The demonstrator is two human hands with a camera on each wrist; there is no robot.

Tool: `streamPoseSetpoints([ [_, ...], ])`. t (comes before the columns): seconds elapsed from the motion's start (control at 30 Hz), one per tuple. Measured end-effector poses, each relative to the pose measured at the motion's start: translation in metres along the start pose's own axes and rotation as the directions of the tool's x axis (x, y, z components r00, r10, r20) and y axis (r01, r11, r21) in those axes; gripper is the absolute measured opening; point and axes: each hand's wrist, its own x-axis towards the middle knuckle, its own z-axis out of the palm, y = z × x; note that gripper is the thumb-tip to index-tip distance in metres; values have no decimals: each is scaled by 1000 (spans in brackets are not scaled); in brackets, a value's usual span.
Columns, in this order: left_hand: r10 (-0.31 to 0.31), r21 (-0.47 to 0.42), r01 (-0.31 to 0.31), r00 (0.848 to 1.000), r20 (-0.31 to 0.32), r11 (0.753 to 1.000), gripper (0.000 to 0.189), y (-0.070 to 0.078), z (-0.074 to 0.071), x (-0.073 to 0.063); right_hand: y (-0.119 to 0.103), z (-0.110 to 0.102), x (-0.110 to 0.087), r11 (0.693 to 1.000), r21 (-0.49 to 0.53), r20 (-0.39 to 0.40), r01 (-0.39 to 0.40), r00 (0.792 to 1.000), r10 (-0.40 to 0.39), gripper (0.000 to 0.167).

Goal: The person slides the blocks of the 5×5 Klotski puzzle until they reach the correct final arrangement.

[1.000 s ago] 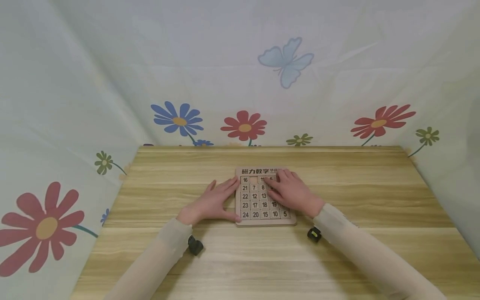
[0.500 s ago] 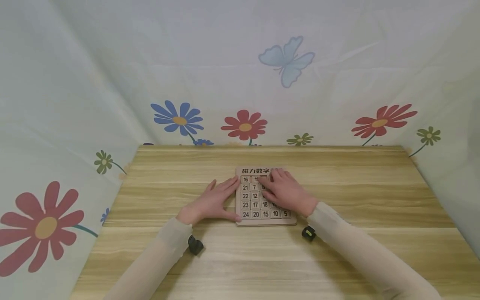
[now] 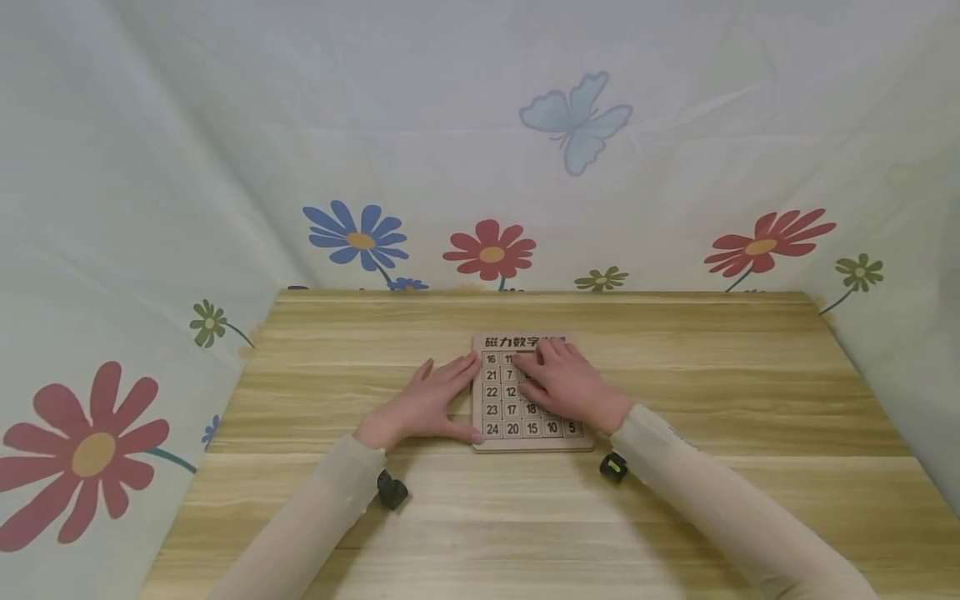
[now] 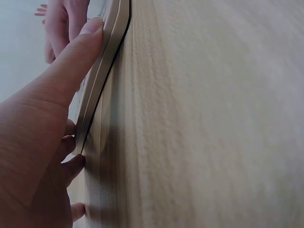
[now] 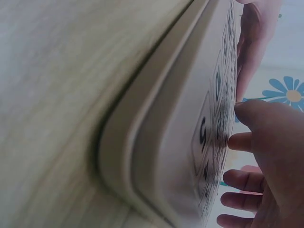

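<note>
A wooden number slide puzzle (image 3: 532,445) with printed tiles lies flat on the table. My left hand (image 3: 425,406) rests along its left side, fingers stretched out at the upper edge. In the left wrist view the thumb (image 4: 76,59) presses on the board near its corner. My right hand (image 3: 576,385) is over the upper right of the puzzle, its index fingertip at the 11 tile (image 3: 508,358) in the top row. Several tiles on the right are hidden under that hand. The right wrist view shows its fingers (image 5: 242,180) low over the tiles.
The wood-grain table (image 3: 480,525) stretches out on all sides of the puzzle. Behind it hangs a white cloth (image 3: 420,125) printed with flowers and a butterfly. A black wrist camera (image 3: 391,490) sits under the left cuff, another (image 3: 613,467) under the right.
My right hand has moved left, and the 11 tile has slid one place left into the gap beside 16. The left hand has stayed put.
</note>
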Motion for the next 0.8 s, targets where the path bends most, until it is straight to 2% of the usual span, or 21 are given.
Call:
streamPoseSetpoints([
  [0.3, 5, 6, -4, 1000, -4, 1000, 129, 1, 0, 0, 17, -7, -19, 996, -1, 15, -85, 996, 85, 53],
  [0.5, 6, 7, -6, 1000, 1, 1000, 129, 1, 0, 0, 28, -9, -30, 996, -1, 29, -88, 996, 88, 54],
  [0.8, 4, 11, -4, 1000, 2, 1000, 129, 0, 0, 1, 26, -11, -33, 997, 8, 26, -73, 997, 72, 54],
])
